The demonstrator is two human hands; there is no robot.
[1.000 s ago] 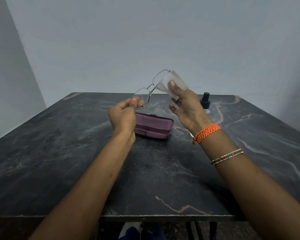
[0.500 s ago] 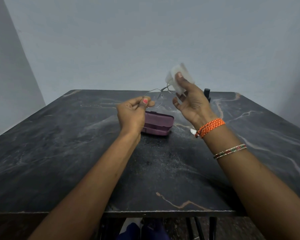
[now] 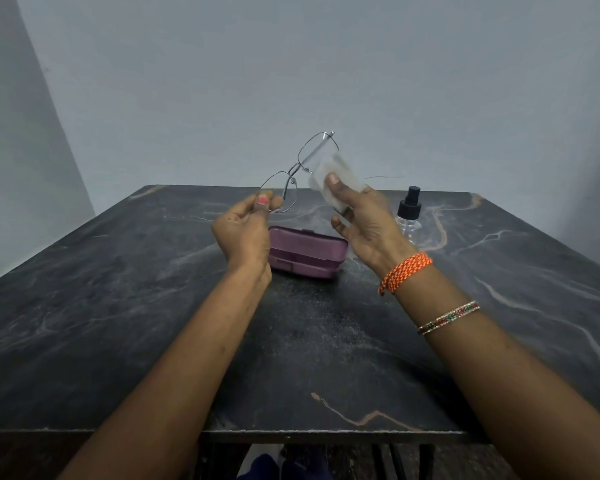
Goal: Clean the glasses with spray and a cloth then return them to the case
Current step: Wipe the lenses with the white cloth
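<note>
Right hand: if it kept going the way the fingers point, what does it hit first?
The right hand points up and away, pressing the cloth onto the glasses lens. Past those, only the wall shows; depth unclear.

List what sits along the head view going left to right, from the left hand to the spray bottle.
left hand → purple glasses case → right hand → spray bottle
</note>
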